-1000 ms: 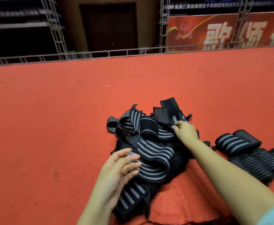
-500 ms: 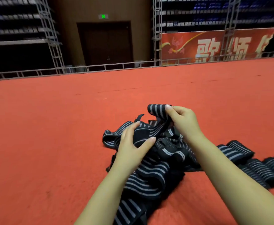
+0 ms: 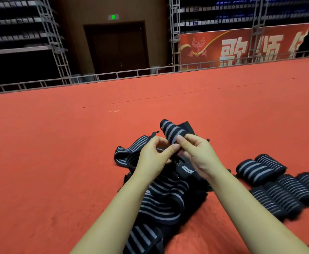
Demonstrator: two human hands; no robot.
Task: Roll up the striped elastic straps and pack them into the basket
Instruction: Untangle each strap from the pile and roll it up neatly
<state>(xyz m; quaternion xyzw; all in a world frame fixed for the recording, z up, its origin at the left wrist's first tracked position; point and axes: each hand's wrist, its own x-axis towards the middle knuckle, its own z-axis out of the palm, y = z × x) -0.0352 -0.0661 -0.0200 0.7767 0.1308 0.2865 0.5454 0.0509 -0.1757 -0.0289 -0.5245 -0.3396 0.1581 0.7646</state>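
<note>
Closest to the camera, two bare arms reach forward over a loose pile of black stretchy straps with grey stripes (image 3: 161, 200). The pile lies on the orange-red carpet floor (image 3: 49, 153), and some of it runs under the arms toward the bottom edge.

Just past the pile, the two hands meet in the middle. The left hand (image 3: 152, 158) has its thumb and fingers bent and pinches the lower end of one black strap end with grey stripes (image 3: 171, 132). The right hand (image 3: 198, 155) pinches the same strap end from the other side, with its fingertips (image 3: 180, 139) pressed on the stripes. The two hands are close together, nearly touching. The strap end sticks up and away from the hands, above the pile. The rest of this strap hangs down into the pile.

On the right, on the carpet, lies a group of rolled-up black and grey striped straps (image 3: 278, 186). The rolls lie side by side, touching each other, near the pile.

No basket shows in the view.

Far away, at the edge of the carpet, runs a low grey metal rail (image 3: 113, 76). Behind it stand a dark brown door (image 3: 117, 48) with a small green sign (image 3: 113, 17) above it, and a red banner with big pale letters (image 3: 241, 46).
</note>
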